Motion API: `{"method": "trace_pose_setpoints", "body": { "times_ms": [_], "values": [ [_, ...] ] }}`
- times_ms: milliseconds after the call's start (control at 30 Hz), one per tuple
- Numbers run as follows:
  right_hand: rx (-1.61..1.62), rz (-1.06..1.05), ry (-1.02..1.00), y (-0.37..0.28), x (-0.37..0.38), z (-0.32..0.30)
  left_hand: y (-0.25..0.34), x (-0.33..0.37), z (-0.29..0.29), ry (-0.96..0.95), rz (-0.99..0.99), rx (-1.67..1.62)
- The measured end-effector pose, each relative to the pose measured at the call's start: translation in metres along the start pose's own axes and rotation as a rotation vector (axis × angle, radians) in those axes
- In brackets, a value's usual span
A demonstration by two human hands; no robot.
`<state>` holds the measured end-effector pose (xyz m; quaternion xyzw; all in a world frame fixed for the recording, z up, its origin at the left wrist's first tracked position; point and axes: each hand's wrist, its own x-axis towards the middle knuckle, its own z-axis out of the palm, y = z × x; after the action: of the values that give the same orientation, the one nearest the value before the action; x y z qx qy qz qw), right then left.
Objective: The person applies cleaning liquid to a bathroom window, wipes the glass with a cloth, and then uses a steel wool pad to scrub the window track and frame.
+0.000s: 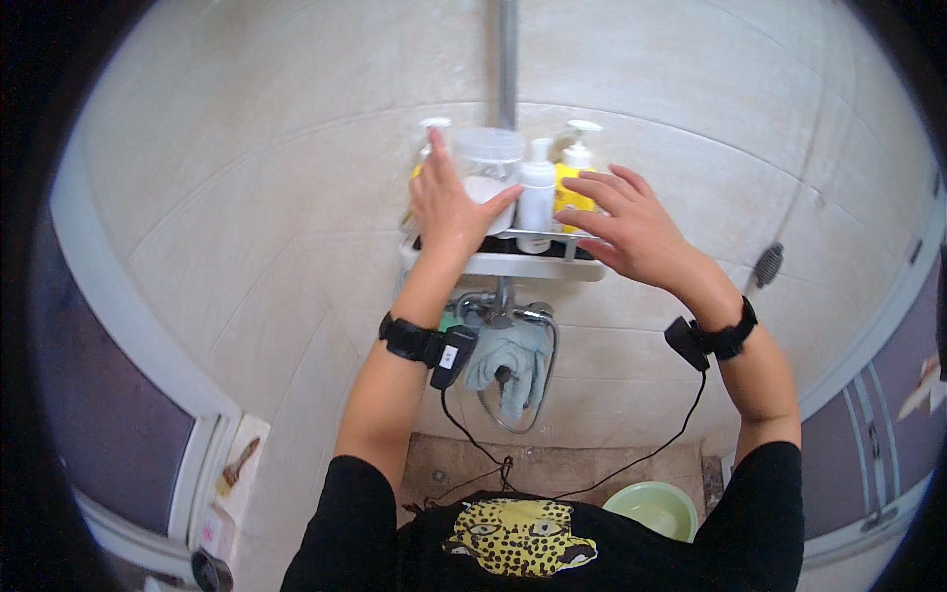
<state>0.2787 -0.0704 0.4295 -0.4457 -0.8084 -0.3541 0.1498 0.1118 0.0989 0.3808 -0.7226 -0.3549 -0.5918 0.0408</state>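
My left hand [449,205] is raised at the shelf [503,264], fingers pointing up and thumb stretched out to the right. It overlaps the left side of a clear lidded jar [490,148] with white contents; whether it touches the jar I cannot tell. Partly behind that hand stands a pump bottle [434,123]. To the right of the jar is a white foam-pump bottle [537,192]. Beside that, a yellow pump bottle with a white top [575,158] is partly covered by my right hand [636,225], whose fingers are spread with nothing seen in them.
A metal rail [508,64] rises behind the shelf. Below hang a shower mixer [501,311], its looped hose and a pale green cloth [513,360]. A dark brush [767,264] is on the right wall. Cables run from both wrist straps. A green basin [651,505] sits low right.
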Motion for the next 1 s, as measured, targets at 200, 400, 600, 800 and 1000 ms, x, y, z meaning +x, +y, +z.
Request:
{"method": "trace_pose_setpoints", "body": {
  "times_ms": [200, 400, 600, 800, 1000],
  "values": [
    [0.160, 0.038, 0.136, -0.020, 0.028, 0.034, -0.018, -0.006, -0.010, -0.091, -0.047, -0.122],
    [0.112, 0.202, 0.279, 0.001, 0.007, 0.037, 0.045, -0.022, 0.002, -0.216, -0.034, -0.207],
    [0.098, 0.094, 0.368, -0.038, 0.006, 0.024, 0.034, -0.072, -0.059, -0.003, -0.068, -0.126],
    [0.301, 0.142, 0.614, -0.080, -0.018, 0.024, -0.042, -0.130, -0.107, 0.113, -0.128, -0.275],
    [0.897, 0.141, 0.441, -0.202, -0.009, 0.088, -0.120, -0.262, -0.231, 0.165, -0.720, -0.057]
  ]
}}
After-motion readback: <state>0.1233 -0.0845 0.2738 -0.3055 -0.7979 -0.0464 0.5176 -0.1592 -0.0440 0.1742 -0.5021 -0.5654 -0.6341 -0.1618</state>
